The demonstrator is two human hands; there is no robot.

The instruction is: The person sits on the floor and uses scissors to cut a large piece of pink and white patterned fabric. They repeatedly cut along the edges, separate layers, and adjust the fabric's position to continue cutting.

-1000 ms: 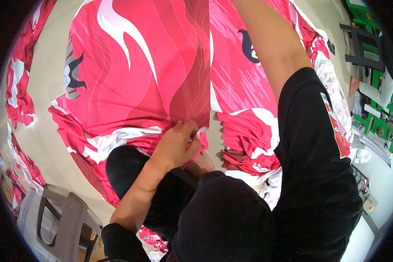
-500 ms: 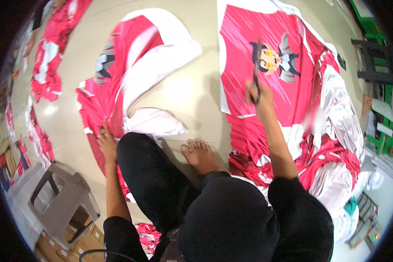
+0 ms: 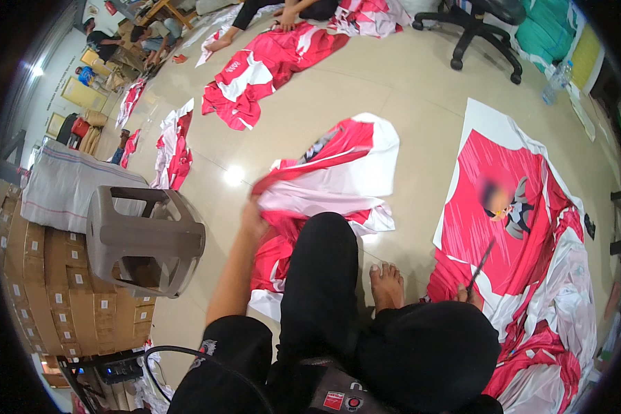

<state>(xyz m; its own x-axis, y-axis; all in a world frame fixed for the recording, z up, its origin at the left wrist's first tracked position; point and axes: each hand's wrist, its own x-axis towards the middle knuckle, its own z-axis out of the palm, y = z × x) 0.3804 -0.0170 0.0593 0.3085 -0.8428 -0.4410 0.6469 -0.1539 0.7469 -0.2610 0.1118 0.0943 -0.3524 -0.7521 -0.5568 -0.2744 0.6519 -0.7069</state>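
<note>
Noted change over the last second: found red-and-white printed fabric piece [image 3: 352,172], earlier spread wide beside its neighbour, now folded with pale underside partly up on the beige tiled floor [image 3: 414,159], left of centre. Saw bare floor between it and the red, white-bordered panel with a printed cartoon figure [image 3: 466,183] at right. Found dark, long-bladed scissors [image 3: 481,262] drawn back from beside the printed figure to the panel's near part. Took this to mean: left piece lying free of the panel, cutting paused, cloth handling foremost (judgement only).

Recorded right hand [image 3: 470,297] closed round the near end of the scissors, blades pointing far and slightly right. Located left hand [image 3: 254,219] at the left edge of the folded piece; could not tell whether gripping or only touching, with fingers blurred against cloth.

Lost right forearm behind black-clothed right knee [image 3: 428,359], and part of the folded piece's near side behind black-clothed left knee [image 3: 328,255]. Could not make out scissor handles or any gap between blades. Found printed figure's head smeared. Saw co-worker's hand [image 3: 288,17] by a far red-and-white garment [image 3: 255,76], body cut off above.
</note>
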